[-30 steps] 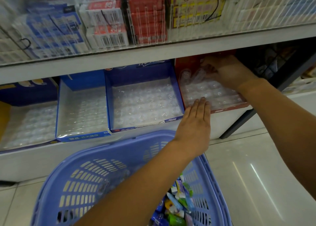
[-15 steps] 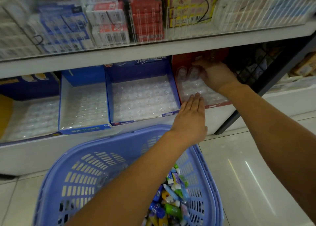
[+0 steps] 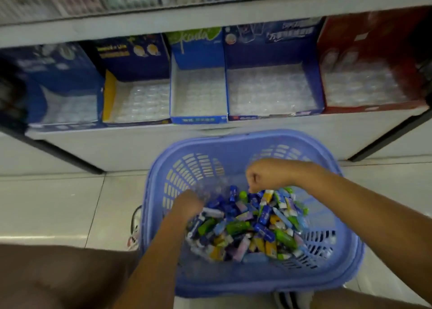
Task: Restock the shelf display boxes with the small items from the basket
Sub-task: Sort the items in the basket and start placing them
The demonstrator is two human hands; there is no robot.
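1. Five display boxes (image 3: 198, 119) on the shelf (image 3: 117, 149), clear blister trays inside.
2. Down in the blue basket (image 3: 233, 283): heaped small items (image 3: 245, 226).
3. Left hand (image 3: 187, 203) buried in the heap, right hand (image 3: 268, 174) curled above; either grip impossible to tell.
4. Green "Koda" on the middle box (image 3: 196, 49).

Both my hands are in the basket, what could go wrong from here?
The small items are all mixed together, and the shelf boxes differ, so some may land in the wrong box. The left hand and right hand reach into the basket; loose pieces could spill onto the floor.

Glossy pale floor tiles (image 3: 46, 203); white shelving (image 3: 121, 147) (black brackets (image 3: 70, 160))
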